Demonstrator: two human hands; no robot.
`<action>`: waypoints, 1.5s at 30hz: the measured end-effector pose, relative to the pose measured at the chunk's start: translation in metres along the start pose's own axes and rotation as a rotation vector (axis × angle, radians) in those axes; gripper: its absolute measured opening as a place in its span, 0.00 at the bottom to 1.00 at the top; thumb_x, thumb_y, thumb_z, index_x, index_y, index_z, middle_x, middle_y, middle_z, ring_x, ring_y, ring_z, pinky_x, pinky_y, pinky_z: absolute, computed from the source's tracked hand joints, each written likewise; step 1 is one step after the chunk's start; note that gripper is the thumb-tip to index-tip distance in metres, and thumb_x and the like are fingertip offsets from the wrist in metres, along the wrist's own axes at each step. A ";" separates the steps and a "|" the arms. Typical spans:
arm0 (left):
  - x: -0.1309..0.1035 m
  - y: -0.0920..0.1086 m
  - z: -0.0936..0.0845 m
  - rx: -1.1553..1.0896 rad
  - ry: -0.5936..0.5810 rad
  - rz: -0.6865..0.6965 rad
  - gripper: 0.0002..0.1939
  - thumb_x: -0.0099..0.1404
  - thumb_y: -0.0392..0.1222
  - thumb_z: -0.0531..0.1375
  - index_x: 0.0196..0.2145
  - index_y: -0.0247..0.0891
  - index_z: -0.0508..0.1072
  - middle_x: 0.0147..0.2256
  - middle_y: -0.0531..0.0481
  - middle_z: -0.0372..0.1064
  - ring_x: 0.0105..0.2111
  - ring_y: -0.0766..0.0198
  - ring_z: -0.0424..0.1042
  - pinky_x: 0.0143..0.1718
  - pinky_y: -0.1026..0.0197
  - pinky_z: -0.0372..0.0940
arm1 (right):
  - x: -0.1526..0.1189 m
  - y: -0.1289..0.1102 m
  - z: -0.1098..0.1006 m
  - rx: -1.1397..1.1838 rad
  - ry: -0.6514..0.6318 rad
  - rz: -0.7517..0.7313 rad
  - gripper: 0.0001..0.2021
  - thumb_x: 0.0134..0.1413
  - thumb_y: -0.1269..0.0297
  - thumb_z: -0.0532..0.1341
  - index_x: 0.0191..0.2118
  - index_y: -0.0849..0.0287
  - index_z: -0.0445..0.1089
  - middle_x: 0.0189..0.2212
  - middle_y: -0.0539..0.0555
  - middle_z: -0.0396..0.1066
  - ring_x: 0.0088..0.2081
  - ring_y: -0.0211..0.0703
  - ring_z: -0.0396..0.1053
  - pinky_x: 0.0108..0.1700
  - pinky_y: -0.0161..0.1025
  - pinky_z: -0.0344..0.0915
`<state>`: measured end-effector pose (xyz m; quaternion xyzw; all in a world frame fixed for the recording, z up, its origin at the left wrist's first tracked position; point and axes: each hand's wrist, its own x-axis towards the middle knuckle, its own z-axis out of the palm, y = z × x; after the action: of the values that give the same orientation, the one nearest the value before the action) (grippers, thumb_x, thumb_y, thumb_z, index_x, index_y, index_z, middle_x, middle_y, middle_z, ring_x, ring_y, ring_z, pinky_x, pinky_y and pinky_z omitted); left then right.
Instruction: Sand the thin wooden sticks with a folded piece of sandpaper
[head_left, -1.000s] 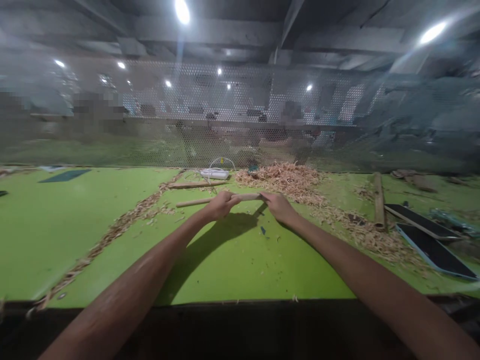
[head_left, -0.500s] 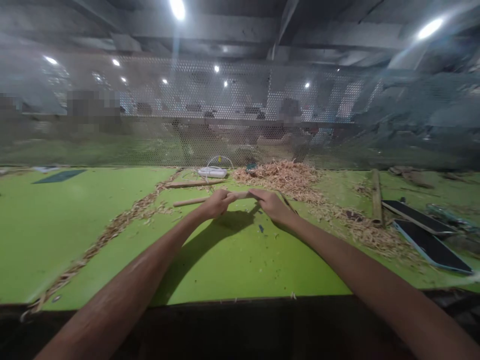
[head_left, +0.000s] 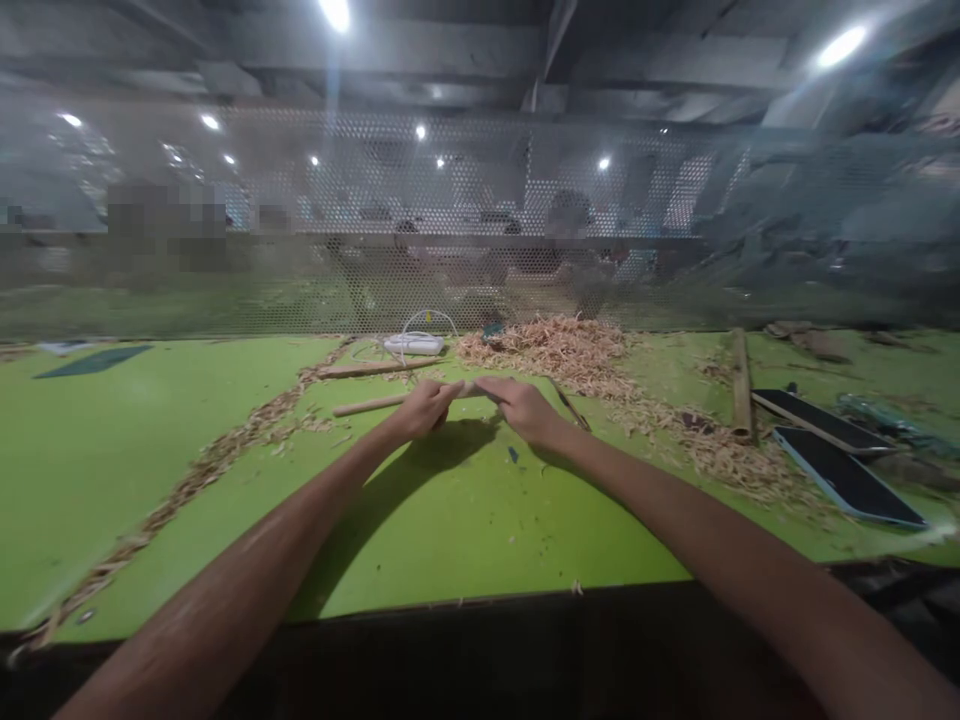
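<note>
A pale wooden stick (head_left: 369,405) is held across the front of me, a little above the green table. My left hand (head_left: 426,408) is closed around its middle part, and the stick's left end juts out past the fist. Close beside it, my right hand (head_left: 525,408) is closed with fingers pressed at the stick's right part. A dark sliver shows under the right fingers; whether it is a blade I cannot tell. Behind the right wrist shows a thin dark curved tool (head_left: 571,405), and I cannot tell whether that hand touches it.
Wood shavings (head_left: 559,345) are heaped at the back, trailing right. A white power strip (head_left: 414,345) with a cable and a flat wood strip (head_left: 367,370) lie behind my left hand. Right are a bamboo piece (head_left: 741,385) and two phones (head_left: 851,480). A perforated screen (head_left: 450,270) stands behind.
The whole view has shifted slightly left. Both hands stay closed at the stick, with the right hand a touch nearer the left.
</note>
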<state>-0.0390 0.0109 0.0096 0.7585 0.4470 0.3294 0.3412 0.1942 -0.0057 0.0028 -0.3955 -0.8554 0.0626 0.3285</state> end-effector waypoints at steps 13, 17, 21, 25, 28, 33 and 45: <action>-0.001 0.002 0.003 -0.054 0.069 -0.076 0.31 0.75 0.57 0.52 0.16 0.42 0.61 0.12 0.53 0.57 0.14 0.67 0.57 0.21 0.63 0.56 | -0.002 -0.006 0.006 -0.063 -0.004 -0.032 0.30 0.71 0.79 0.53 0.69 0.46 0.73 0.65 0.54 0.76 0.63 0.51 0.76 0.64 0.56 0.75; -0.001 0.001 0.003 -0.005 0.103 -0.135 0.32 0.75 0.60 0.53 0.15 0.42 0.61 0.12 0.52 0.58 0.14 0.67 0.58 0.21 0.62 0.57 | -0.003 -0.003 0.009 -0.047 -0.030 -0.020 0.31 0.71 0.79 0.51 0.69 0.47 0.73 0.62 0.54 0.78 0.61 0.51 0.78 0.62 0.56 0.77; 0.004 0.003 -0.004 -0.067 0.160 -0.106 0.30 0.77 0.57 0.51 0.18 0.43 0.61 0.12 0.54 0.56 0.14 0.68 0.57 0.21 0.63 0.56 | -0.007 0.017 -0.005 -0.108 -0.019 0.246 0.25 0.72 0.76 0.52 0.63 0.54 0.79 0.51 0.58 0.84 0.45 0.51 0.83 0.50 0.50 0.81; 0.004 0.008 -0.004 0.020 0.185 -0.018 0.25 0.76 0.54 0.53 0.22 0.42 0.65 0.13 0.55 0.60 0.15 0.66 0.58 0.24 0.63 0.57 | -0.006 0.004 0.004 -0.094 0.058 0.096 0.25 0.75 0.74 0.50 0.66 0.53 0.76 0.56 0.59 0.82 0.55 0.52 0.81 0.58 0.53 0.79; 0.001 0.010 -0.006 0.131 0.202 0.053 0.23 0.76 0.52 0.54 0.23 0.42 0.63 0.14 0.55 0.63 0.18 0.65 0.62 0.28 0.62 0.60 | -0.004 -0.008 0.018 -0.063 0.086 -0.118 0.29 0.73 0.76 0.50 0.73 0.53 0.68 0.70 0.57 0.70 0.71 0.50 0.67 0.72 0.57 0.67; 0.003 0.004 -0.021 0.177 0.308 0.006 0.19 0.77 0.48 0.53 0.27 0.43 0.63 0.17 0.55 0.64 0.18 0.65 0.63 0.25 0.62 0.57 | -0.006 0.007 0.022 -0.061 0.037 -0.134 0.31 0.71 0.77 0.51 0.76 0.55 0.63 0.76 0.57 0.60 0.76 0.49 0.57 0.78 0.58 0.56; 0.005 -0.006 -0.027 -0.111 0.375 0.117 0.12 0.70 0.43 0.54 0.28 0.44 0.60 0.16 0.58 0.60 0.15 0.67 0.61 0.18 0.66 0.57 | -0.007 0.010 0.017 0.039 0.053 0.057 0.27 0.73 0.75 0.56 0.72 0.53 0.70 0.69 0.59 0.70 0.69 0.57 0.69 0.74 0.63 0.64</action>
<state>-0.0618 0.0236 0.0201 0.6885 0.4389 0.5085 0.2736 0.1938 -0.0012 -0.0178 -0.4149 -0.8334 0.0780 0.3566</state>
